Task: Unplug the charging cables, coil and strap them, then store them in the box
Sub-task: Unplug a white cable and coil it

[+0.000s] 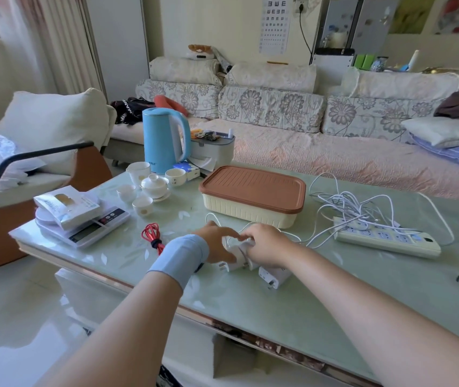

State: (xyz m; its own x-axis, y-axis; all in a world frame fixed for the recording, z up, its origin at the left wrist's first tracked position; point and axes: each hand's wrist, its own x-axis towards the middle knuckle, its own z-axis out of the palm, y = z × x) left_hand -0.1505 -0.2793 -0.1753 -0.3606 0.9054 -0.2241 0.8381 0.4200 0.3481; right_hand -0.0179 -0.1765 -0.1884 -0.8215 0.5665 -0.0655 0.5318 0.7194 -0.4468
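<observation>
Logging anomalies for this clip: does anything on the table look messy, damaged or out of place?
A loose tangle of thin white cables lies uncoiled over the white power strip, on the right of the pale green glass table, unlike the strapped red cable. The brown-lidded cream box is shut. Nothing looks spilled.
</observation>
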